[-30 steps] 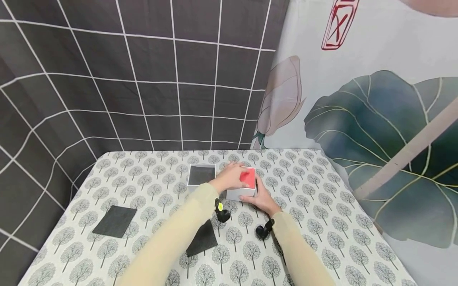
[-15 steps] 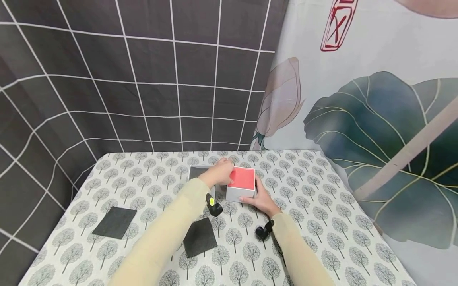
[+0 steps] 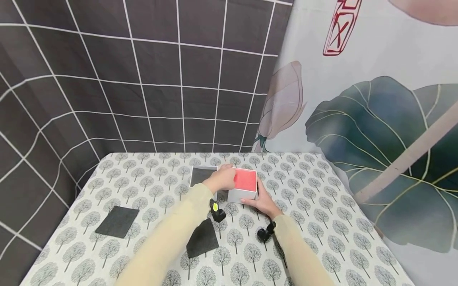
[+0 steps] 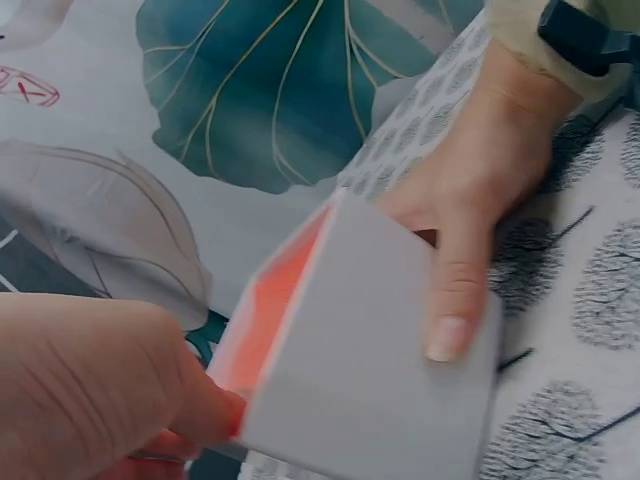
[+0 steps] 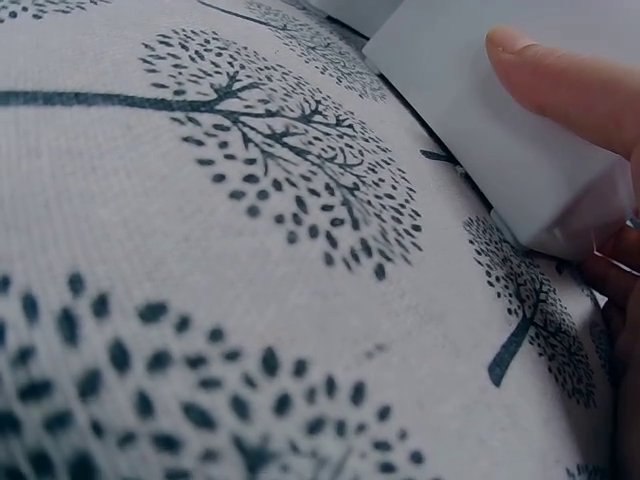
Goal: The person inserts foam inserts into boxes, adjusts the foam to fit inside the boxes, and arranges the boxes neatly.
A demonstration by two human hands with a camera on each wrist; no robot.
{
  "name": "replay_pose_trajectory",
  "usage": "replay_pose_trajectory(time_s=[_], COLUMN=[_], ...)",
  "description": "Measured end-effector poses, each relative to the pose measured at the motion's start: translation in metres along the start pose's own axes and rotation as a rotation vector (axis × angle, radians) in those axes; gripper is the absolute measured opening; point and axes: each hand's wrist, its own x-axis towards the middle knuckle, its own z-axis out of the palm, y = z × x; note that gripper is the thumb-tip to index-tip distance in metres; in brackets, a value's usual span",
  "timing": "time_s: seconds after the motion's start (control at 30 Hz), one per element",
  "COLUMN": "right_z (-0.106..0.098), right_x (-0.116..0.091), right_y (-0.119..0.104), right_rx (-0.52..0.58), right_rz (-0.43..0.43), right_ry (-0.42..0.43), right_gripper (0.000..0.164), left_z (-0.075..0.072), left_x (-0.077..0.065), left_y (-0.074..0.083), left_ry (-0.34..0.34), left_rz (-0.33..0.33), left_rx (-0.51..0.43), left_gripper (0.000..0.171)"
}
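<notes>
A white box (image 3: 241,196) stands near the table's middle, with a flat red surface (image 3: 246,179) filling its open top. My right hand (image 3: 264,201) grips its right side, thumb (image 5: 560,90) laid on the front face and fingers wrapped behind. At the left rim is my left hand (image 3: 222,178); in the left wrist view a fingertip (image 4: 228,412) touches the front-left corner beside the red surface. The other fingers are bent and partly hidden, so whether they pinch anything is unclear. A second white box (image 3: 191,178), holding dark grey cloth (image 3: 203,174), stands left of it, partly behind my left hand.
One dark grey square (image 3: 117,221) lies flat on the left of the table. Another dark square (image 3: 202,239) lies nearer, partly under my left forearm. The tablecloth (image 3: 315,230) has a tree print. A grid-patterned curtain (image 3: 150,79) hangs behind.
My left hand has moved from over the red surface leftward to the box's left rim, uncovering more red. The right hand keeps its hold. The head view shifts slightly.
</notes>
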Motion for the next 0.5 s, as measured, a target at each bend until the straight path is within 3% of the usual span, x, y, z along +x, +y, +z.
replay_pose_trajectory(time_s=[0.2, 0.5], right_z=[-0.004, -0.007], right_x=[0.002, 0.001], right_y=[-0.002, -0.006], right_rx=[-0.004, 0.000], right_rz=[-0.010, -0.036], right_ry=[-0.028, -0.064], right_gripper=[0.109, 0.110], left_z=[0.007, 0.015], left_x=[-0.008, -0.023], left_y=[-0.003, -0.010], left_ry=[0.100, 0.221], left_rz=[0.007, 0.096], left_rx=[-0.044, -0.066], left_gripper=[0.033, 0.049])
